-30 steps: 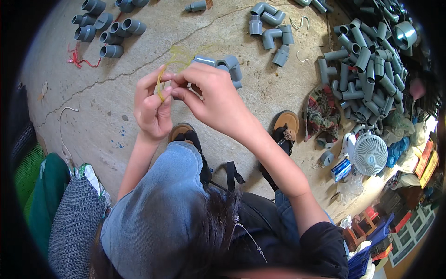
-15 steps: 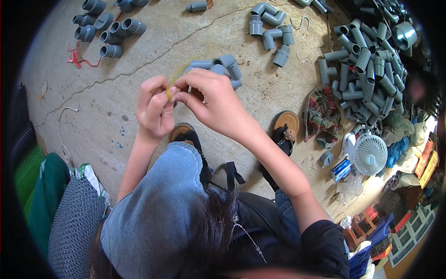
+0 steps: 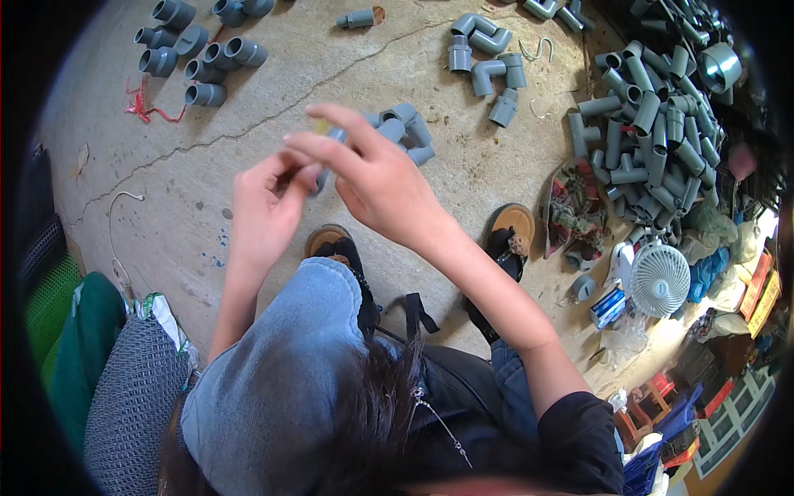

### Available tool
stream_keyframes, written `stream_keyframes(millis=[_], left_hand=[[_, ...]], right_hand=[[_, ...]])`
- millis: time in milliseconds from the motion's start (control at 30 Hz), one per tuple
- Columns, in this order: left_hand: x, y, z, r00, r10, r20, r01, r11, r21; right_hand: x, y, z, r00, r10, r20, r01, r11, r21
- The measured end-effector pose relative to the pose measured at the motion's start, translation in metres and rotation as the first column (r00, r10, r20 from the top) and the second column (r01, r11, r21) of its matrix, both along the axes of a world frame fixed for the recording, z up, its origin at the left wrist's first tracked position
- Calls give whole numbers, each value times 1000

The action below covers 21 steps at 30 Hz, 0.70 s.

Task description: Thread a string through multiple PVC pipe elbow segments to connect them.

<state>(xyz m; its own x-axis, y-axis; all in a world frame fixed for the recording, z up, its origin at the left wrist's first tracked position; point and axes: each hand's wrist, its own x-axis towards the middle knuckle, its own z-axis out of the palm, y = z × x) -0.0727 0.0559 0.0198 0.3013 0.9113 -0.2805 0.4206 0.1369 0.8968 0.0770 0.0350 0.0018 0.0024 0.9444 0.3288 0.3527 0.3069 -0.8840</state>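
My left hand [image 3: 266,211] is raised over the floor, its thumb and fingertips pressed together; what lies between them is hidden. Just to its right is my right hand [image 3: 382,183], with its foremost fingers stretched out, apart and slightly blurred, reaching over the left fingertips. A small bit of a yellow strand [image 3: 321,126] shows by the right fingers; which hand has it, I cannot tell. Past the hands, grey pipe fittings [image 3: 399,114] lie grouped on the concrete, some partly covered by my fingers.
More grey fittings [image 3: 205,94] stand at the far left beside red string [image 3: 142,110]. Grey elbows [image 3: 488,76] lie at the far right, near a big heap of fittings [image 3: 649,107]. A white fan [image 3: 659,279] and a patterned cloth [image 3: 572,207] are on the right, rolled mesh [image 3: 136,397] on the left.
Half a second ago both hands pinched the yellow strand together. Now the right fingers have spread and stretched out, the left hand has turned and sits slightly lower, and little of the strand shows.
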Motion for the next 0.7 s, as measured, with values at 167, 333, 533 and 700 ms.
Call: stream_keyframes(millis=[167,333,533,700], left_hand=[[-3,-3,14,968,-233,-97,212,959,-187],[-2,-3,10,992,-87,89,103,976,-195],[-13,4,-3,988,-27,154,57,978,-199],[-15,5,-6,975,-30,222,98,949,-301]], right_hand=[[7,-7,-16,934,252,254,-224,965,-134],[10,-5,-21,976,215,20,-214,976,-51],[17,4,-16,967,247,67,-235,961,-147],[10,4,-28,976,183,118,-183,983,-10]])
